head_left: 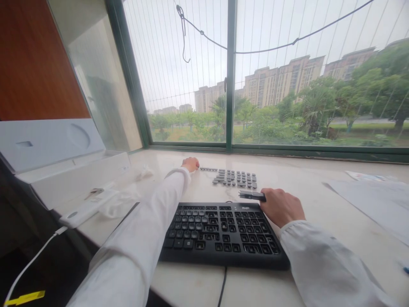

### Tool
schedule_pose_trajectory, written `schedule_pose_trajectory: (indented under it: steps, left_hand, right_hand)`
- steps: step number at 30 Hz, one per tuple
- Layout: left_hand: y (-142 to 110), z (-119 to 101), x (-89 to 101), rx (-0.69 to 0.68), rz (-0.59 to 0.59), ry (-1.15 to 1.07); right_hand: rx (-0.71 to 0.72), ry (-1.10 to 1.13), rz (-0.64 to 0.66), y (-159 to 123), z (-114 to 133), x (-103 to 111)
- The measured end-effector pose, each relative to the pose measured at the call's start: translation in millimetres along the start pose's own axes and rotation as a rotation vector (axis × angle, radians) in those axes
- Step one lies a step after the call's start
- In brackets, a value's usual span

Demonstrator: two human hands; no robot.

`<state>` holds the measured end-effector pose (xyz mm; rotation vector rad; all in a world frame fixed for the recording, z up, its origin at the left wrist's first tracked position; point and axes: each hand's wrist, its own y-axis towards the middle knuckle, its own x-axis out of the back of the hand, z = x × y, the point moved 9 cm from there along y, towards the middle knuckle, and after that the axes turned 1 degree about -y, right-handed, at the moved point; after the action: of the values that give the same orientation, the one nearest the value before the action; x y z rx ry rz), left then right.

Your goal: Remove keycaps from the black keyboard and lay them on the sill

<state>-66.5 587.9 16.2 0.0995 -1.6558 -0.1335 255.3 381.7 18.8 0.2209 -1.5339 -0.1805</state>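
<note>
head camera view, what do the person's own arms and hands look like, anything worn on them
Both arms wear long, loose, plain white sleeves: the left sleeve and right sleeve are creased and narrow at the wrist, with no visible markings. The left hand and right hand have no gloves.

My right hand grips a dark tool near the keyboard; my left hand adjoins the loose keycaps, its fingertip contact unclear.
</note>
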Motion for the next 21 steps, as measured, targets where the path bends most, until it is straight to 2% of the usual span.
schedule_pose_trajectory:
  steps: [5,21]
  left_hand:
    - [2.8,-6.2,-0.7,-0.019,0.009,0.003]
    - [-3.2,-7.1,0.4,-0.011,0.032,-0.044]
  right_hand:
    - [-0.003,0.002,0.005,-0.3,-0.3,-0.4]
    - [-0.002,0.008,0.001,0.8,-1.2,-1.8]
